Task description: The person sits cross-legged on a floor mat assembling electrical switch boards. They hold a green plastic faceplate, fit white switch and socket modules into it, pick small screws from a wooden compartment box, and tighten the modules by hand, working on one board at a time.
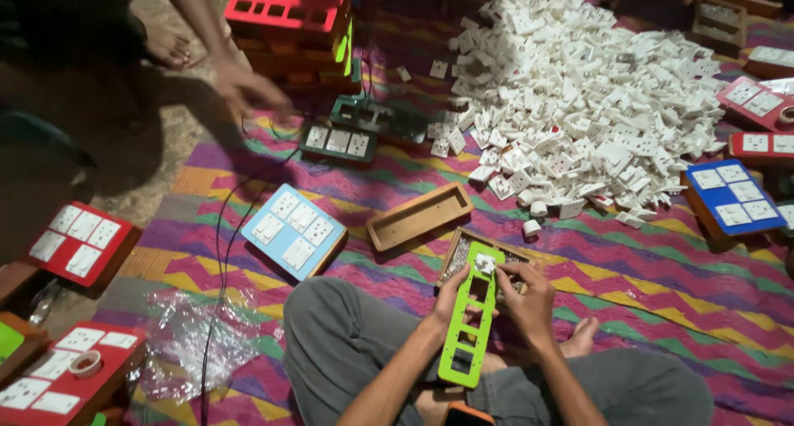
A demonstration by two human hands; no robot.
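Green plastic plate (pixel 468 327), light and stiff we judged, sat gripped along its long edges: our left hand (pixel 451 298) clasping it, right hand (pixel 525 298) fingers pinching a white socket module (pixel 485 264) above the mat (pixel 662 269).

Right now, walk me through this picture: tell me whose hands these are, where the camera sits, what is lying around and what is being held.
One picture, from a camera worn on a seated person's head, looking down at their lap. Their left hand grips a long green plate with square cut-outs, held over the knees. Their right hand presses a small white socket piece into its top opening. Just beyond lies a wooden tray of small metal parts, and an empty wooden box. A big heap of white socket pieces covers the striped mat. Finished boards, red and light blue, lie around. At top left, another person's hand reaches in.
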